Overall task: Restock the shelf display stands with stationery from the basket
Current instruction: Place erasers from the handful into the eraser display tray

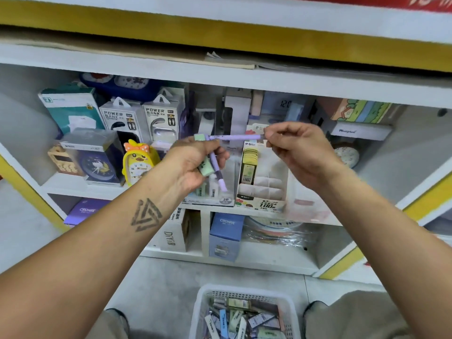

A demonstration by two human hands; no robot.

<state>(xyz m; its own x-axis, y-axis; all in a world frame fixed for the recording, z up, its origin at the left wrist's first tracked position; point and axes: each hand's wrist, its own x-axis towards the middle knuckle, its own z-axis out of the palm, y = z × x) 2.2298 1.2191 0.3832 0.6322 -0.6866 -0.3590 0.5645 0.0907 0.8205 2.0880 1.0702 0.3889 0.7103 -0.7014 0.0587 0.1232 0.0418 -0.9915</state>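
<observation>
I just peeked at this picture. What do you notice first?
Two bare hands in the middle: the right hand pinches a thin purple pen held level, while the left hand holds a pale green case and another purple pen. Left on the shelf stands a yellow duck-shaped clock; below sits a white plastic basket.

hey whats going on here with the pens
A person is restocking a shelf with stationery. The right hand pinches one end of a purple pen, held level in front of the display stands. The left hand grips another purple pen and a green case. The basket on the floor below holds more stock.
</observation>
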